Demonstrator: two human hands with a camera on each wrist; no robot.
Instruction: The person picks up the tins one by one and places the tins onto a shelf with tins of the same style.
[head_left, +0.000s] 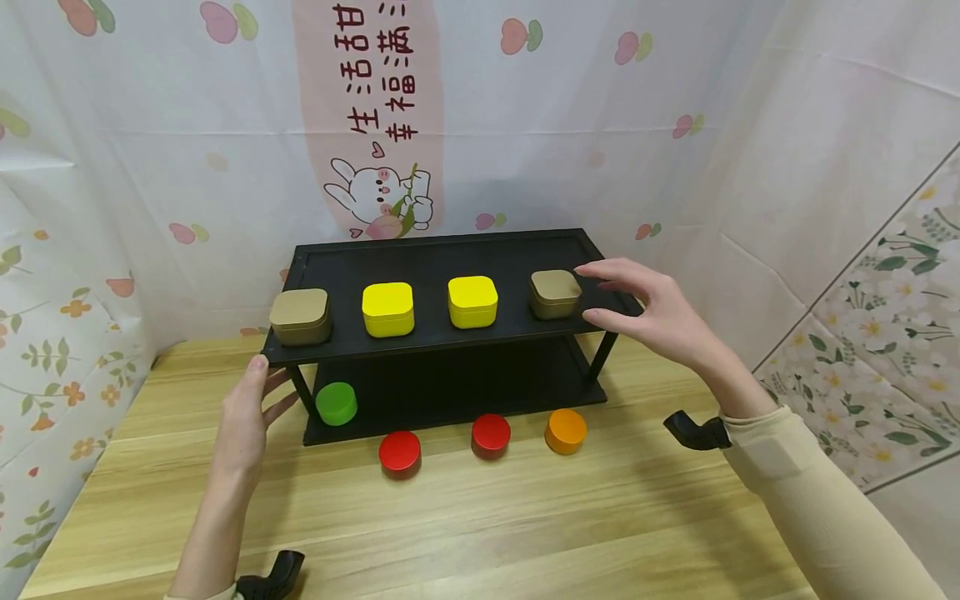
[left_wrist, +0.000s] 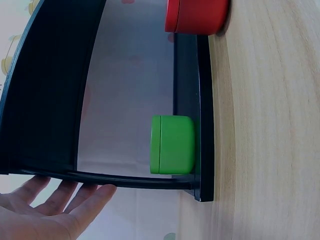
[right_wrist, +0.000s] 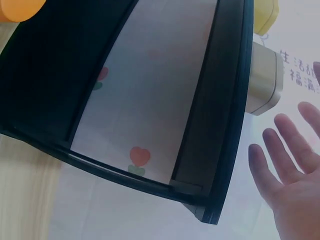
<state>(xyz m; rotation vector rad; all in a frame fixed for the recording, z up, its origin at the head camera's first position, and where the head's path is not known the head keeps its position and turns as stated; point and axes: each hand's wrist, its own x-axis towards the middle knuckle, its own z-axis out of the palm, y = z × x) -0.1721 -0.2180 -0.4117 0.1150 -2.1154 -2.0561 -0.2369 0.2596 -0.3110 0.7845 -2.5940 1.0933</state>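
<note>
A black two-tier shelf (head_left: 420,252) stands on the table. On its top sit a tan square box (head_left: 300,317) at the left, two yellow boxes (head_left: 387,310) in the middle, and another tan box (head_left: 555,294) at the right. My left hand (head_left: 243,412) is at the shelf's left end, its fingertips touching the side post (left_wrist: 145,181). Just inside that post, a green round box (head_left: 336,404) stands on the lower tier. To the right of the right-hand tan box, my right hand (head_left: 656,308) hovers with thumb and fingers spread, holding nothing.
Two red round boxes (head_left: 400,452) and an orange round one (head_left: 566,431) stand on the wooden table (head_left: 480,525) along the shelf's front. Printed cloth (head_left: 600,100) hangs behind the shelf and at both sides.
</note>
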